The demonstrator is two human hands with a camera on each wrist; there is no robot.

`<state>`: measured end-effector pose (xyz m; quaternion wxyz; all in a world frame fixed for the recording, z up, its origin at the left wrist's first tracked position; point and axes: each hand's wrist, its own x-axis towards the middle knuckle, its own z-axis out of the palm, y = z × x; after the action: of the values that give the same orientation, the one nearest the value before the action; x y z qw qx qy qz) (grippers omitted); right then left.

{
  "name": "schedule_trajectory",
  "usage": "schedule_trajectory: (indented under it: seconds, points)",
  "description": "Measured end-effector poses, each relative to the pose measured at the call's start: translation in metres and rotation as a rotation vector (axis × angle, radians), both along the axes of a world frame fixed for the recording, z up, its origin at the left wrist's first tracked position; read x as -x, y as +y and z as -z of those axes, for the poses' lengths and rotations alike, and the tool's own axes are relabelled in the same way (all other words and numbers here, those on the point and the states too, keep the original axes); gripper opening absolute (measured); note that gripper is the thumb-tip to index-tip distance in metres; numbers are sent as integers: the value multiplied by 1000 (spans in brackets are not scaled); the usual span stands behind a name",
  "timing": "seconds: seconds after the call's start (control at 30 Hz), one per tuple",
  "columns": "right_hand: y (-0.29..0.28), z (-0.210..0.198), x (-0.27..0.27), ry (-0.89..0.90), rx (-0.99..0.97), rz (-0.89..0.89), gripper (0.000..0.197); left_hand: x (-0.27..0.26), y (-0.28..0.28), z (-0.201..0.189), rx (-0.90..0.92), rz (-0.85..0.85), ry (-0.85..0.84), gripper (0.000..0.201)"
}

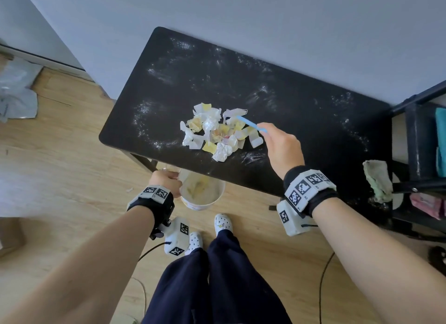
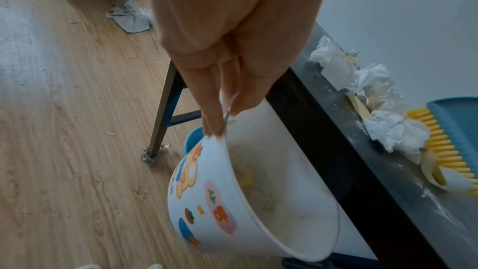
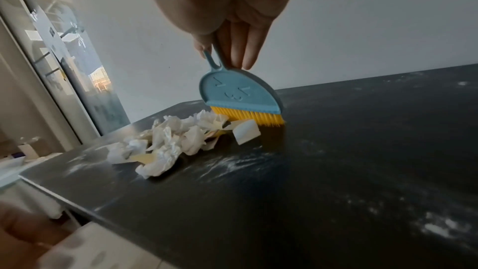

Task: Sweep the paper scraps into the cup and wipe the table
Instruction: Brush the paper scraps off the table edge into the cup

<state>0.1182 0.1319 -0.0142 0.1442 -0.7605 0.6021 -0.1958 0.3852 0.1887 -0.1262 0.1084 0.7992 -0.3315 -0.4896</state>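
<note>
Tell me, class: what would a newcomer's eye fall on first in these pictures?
The heap of paper scraps in the middle of the black table, among white powder smears. The right hand sets a blue brush with yellow bristles against them, while the left hand holds a cup below the near edge.

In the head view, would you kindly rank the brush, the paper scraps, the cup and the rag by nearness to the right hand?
1. The brush: gripped in the right hand itself.
2. The paper scraps: piled on the table, just left of the hand.
3. The cup and the rag: too close to call; the cup is held below the table's near edge, the rag hangs at the far right.
</note>
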Motion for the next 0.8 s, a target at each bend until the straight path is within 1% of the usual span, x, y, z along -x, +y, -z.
schedule_trajectory:
  seconds: [0.13, 0.23, 0.3, 0.37, 0.43, 0.53, 0.67, 0.8]
  points:
    - [17, -7, -11, -71, 0, -3, 25, -1, 3, 0, 4, -6, 30, 34]
    - [22, -19, -10, -169, 78, 47, 23, -1, 4, -3, 3, -41, 70, 34]
    - [26, -26, -10, -200, 163, 20, 23, -2, 5, -6, -9, -74, 100, 35]
    - [36, -26, -16, -211, 219, -51, 24, 0, 7, -9, -14, -116, 126, 35]
    - [51, -19, -23, -175, 263, -126, 24, 3, 11, -13, -10, -137, 132, 33]
    - [72, 0, -30, -67, 307, -211, 27, 8, 17, -18, 4, -133, 137, 31]
    - [95, 14, -35, 15, 259, -330, 29, 11, 24, -23, -2, -129, 163, 29]
    - [123, 23, -39, 50, 190, -430, 30, 12, 31, -25, 1, -133, 188, 29]
